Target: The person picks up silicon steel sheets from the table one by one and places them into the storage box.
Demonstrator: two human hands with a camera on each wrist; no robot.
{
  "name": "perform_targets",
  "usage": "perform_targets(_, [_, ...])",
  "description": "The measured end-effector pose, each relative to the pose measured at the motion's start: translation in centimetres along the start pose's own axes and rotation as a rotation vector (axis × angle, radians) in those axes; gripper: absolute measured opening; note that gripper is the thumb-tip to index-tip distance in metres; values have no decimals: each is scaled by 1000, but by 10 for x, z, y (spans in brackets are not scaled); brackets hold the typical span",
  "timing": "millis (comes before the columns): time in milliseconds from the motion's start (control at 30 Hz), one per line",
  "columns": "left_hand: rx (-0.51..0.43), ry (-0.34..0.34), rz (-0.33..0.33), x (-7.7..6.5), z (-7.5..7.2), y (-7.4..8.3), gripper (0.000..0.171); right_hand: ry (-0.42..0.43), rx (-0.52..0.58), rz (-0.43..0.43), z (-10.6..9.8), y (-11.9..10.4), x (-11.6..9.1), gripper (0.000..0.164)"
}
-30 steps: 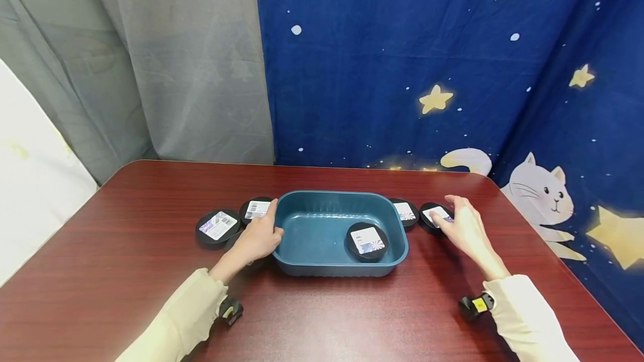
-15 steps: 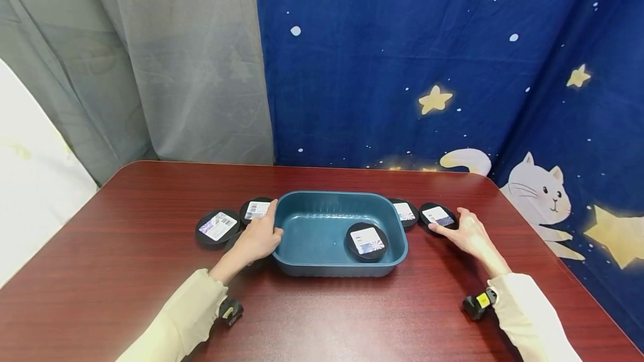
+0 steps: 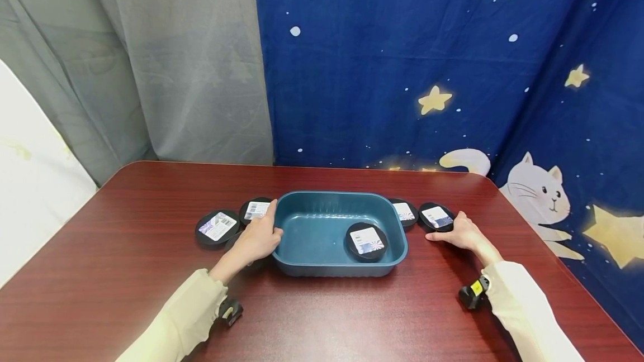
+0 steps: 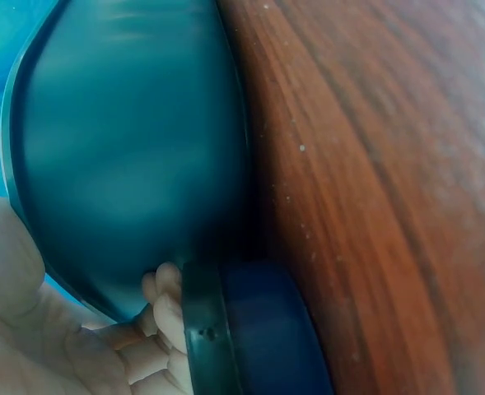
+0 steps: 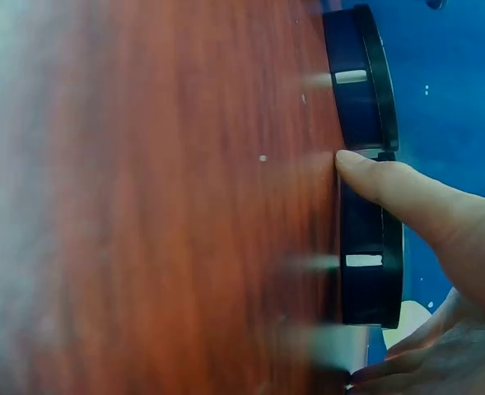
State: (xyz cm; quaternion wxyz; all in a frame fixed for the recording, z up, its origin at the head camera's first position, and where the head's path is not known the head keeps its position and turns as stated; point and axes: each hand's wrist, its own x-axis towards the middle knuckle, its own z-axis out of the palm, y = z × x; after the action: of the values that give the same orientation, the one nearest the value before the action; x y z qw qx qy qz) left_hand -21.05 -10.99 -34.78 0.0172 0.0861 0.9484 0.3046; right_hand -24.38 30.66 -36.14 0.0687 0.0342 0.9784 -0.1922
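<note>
A teal rectangular basin [image 3: 322,271] stands at the middle of the table, and my left hand [image 3: 257,238] grips its left rim. In the left wrist view, the fingers [image 4: 170,317] lie outside the basin wall, beside a dark round tub [image 4: 263,329]. At the right, my right hand [image 3: 464,233] holds a flat round black tub [image 3: 436,217] with a white label, which rests on the table. The thumb [image 5: 390,185] presses its near side in the right wrist view; the other fingers are on its far right side, partly hidden. One labelled black tub [image 3: 367,242] lies inside the basin.
Another black tub [image 3: 405,213] sits between the basin and the held tub. Left of the basin are two labelled tubs, one outer [image 3: 217,228] and one farther back [image 3: 254,211]; more black shows under my left hand. Curtains hang behind the table's far edge [image 3: 201,163].
My right hand has come down from above the right tub and closed around its side, thumb moving to the near edge. The left hand and the basin have stayed still.
</note>
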Motion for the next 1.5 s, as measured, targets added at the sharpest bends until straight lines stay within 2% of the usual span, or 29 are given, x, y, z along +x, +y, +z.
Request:
perform_targets(300, [1,3,4,-1,-1,0,63,-36,15,7,0,-5,9,97])
perform_targets(533, [-4,-3,-9,0,-1,0,63,-24,39,32,1,-7,10,92])
perform_targets(800, [-1,19,5,1,0,-1,63,37,26,24,2,-8,8,87])
perform_targets(1300, [17,23,-4,2,1,-1,65,192,89,-34,6,-4,5,80])
perform_targets(1500, [14,21,-6,2,2,-3,65,212,129,-28,7,-6,3,79])
